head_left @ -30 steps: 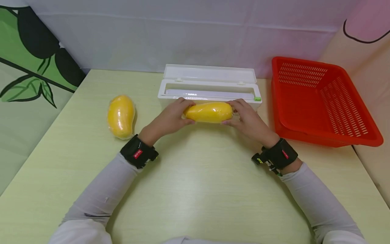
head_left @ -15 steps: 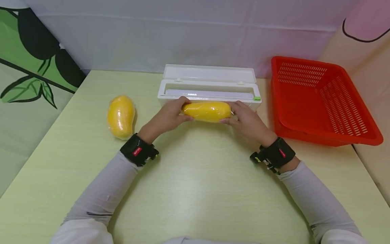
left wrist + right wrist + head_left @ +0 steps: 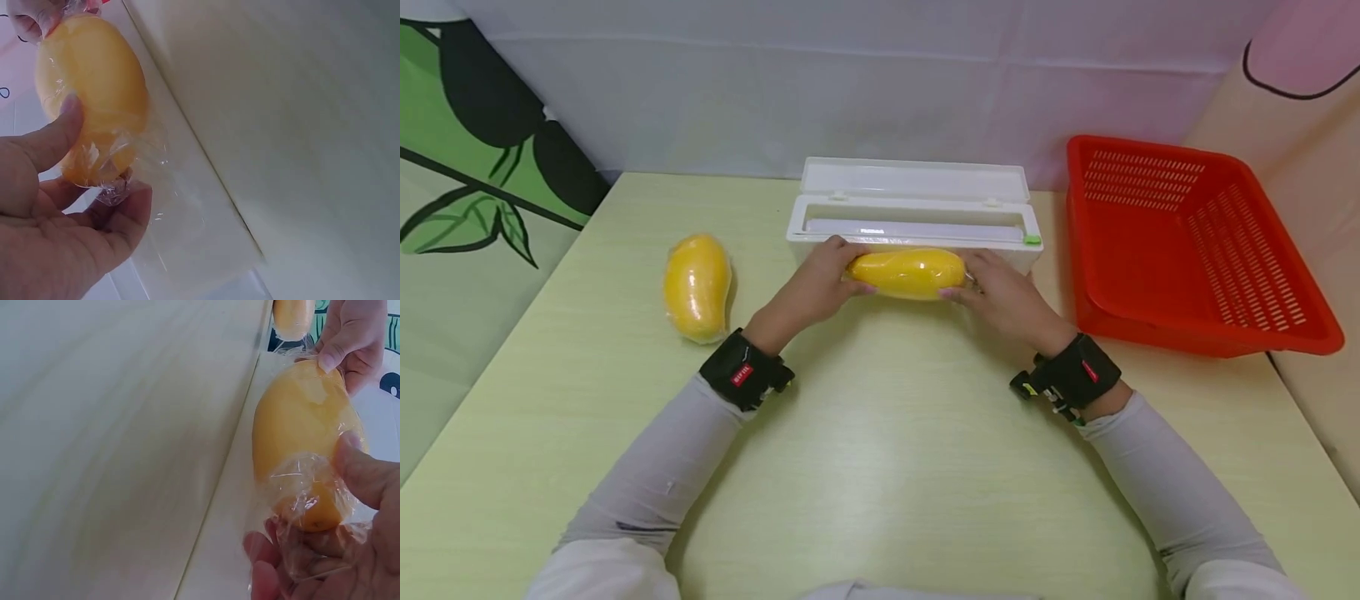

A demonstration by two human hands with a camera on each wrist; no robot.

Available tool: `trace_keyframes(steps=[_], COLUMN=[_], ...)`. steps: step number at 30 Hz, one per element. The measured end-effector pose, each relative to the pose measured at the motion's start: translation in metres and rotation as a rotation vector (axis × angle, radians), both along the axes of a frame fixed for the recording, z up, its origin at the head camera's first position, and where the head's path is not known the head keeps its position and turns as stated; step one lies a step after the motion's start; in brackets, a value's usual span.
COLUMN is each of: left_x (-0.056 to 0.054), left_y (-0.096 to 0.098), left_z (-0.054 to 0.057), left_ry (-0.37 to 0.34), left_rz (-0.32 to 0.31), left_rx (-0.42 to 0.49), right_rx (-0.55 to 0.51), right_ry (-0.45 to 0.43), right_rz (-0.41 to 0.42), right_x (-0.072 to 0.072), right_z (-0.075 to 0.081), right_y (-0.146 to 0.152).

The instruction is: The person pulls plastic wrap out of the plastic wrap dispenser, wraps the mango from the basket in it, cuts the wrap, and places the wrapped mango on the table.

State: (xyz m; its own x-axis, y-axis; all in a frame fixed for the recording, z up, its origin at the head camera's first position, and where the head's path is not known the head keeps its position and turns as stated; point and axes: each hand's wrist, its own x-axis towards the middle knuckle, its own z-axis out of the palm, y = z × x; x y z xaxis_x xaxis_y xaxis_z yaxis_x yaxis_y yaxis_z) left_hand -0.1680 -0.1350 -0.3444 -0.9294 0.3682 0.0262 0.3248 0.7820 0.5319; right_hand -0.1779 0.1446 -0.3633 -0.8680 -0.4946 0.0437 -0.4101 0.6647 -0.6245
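Observation:
A yellow mango [image 3: 910, 273] lies sideways between both hands, just in front of the cling film dispenser [image 3: 917, 212], whose lid stands open. My left hand [image 3: 820, 282] grips one end, its thumb on the fruit's skin side and fingers curled at the tip. At the other end my right hand [image 3: 1011, 300] holds on with thumb and curled fingers. Clear film covers the mango [image 3: 94, 87], gathered and loose at its ends. In the right wrist view, crinkled film [image 3: 306, 500] bunches near the right fingers. A second mango [image 3: 697, 287], wrapped in film, rests on the table to the left.
A red plastic basket [image 3: 1180, 337] with slotted walls stands at the right of the table [image 3: 880, 467]. A pale cloth wall [image 3: 880, 92] rises behind the dispenser. The dispenser has a green cutter slider [image 3: 1032, 240] at its right end.
Both hands have shifted slightly left with the mango between them. The other mango, dispenser and basket stay where they were.

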Motion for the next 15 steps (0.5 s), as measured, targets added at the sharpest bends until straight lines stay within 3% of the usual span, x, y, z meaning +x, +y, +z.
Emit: trace_keyframes(steps=[5,15], left_x=[0.001,-0.009], left_y=[0.000,-0.004], left_z=[0.001,-0.005], left_ry=[-0.006,-0.036], left_rz=[0.027,0.012], left_rx=[-0.010,0.040], right_rx=[0.028,0.039], right_ry=[0.018,-0.012], right_rz=[-0.001,-0.035], right_x=[0.001,0.002], right_z=[0.002,0.001], right_y=[-0.003,-0.006])
